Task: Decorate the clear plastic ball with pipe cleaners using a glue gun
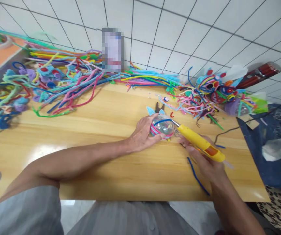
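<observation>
A clear plastic ball (167, 125) wrapped with pink and blue pipe cleaners rests on the wooden table. My left hand (144, 132) is closed around its left side. Light blue pointed pieces (151, 110) stick up at the ball's far side. In my right hand (201, 158) is a yellow hot glue gun (200, 142), its metal nozzle at the right end of a blue pipe cleaner (163, 121) lying across the ball. Whether the nozzle touches it, I cannot tell. Another dark blue pipe cleaner (197, 176) lies on the table below my right hand.
Heaps of coloured pipe cleaners (77, 81) cover the back left. Finished-looking figures (211, 86) and loose pipe cleaners (191, 102) crowd the back right, beside a dark red cylinder (260, 74). A blurred-out upright panel (112, 50) leans at the tiled wall. A black cord (248, 118) runs off right.
</observation>
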Demonstrator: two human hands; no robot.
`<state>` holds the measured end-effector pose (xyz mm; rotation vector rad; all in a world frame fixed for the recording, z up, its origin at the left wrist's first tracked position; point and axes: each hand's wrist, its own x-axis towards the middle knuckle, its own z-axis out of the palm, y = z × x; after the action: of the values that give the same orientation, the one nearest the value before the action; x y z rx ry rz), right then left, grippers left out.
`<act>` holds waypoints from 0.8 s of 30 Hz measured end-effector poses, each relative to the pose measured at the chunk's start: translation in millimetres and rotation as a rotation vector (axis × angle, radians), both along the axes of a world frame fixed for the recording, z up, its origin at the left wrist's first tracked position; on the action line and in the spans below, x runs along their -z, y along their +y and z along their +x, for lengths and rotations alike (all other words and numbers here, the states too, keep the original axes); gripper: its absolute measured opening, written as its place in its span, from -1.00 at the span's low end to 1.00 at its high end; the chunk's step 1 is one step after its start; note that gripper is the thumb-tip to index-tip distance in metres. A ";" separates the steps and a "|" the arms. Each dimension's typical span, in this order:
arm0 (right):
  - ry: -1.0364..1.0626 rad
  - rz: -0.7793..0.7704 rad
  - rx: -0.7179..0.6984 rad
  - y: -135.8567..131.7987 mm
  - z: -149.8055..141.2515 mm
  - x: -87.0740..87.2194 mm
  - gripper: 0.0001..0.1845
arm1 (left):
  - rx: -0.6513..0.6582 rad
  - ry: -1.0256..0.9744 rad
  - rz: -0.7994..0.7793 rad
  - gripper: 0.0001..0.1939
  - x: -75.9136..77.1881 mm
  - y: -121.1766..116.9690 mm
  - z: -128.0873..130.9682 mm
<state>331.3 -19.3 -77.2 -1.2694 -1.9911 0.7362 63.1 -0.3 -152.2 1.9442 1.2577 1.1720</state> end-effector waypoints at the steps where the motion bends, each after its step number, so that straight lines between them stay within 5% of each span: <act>1: -0.073 0.036 -0.030 -2.6 0.8 -11.4 -0.82 | -0.003 -0.003 -0.008 -0.12 -0.2 0.1 0.6; 6: -0.385 0.213 -0.222 -10.8 -7.6 -48.4 -0.78 | -0.010 -0.014 -0.014 0.00 3.0 1.2 2.9; 16: -0.659 0.380 -0.325 -19.5 -24.0 -52.2 -0.84 | -0.012 0.012 0.018 0.12 4.8 -1.8 5.4; 24: -0.770 0.435 -0.308 -19.5 -33.1 -54.1 -0.89 | 0.002 0.038 0.031 0.01 7.4 -1.3 6.9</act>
<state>298.3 -38.8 -23.2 -1.0691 -2.8010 -0.1202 70.0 -1.6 -159.6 1.9986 1.2641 1.1657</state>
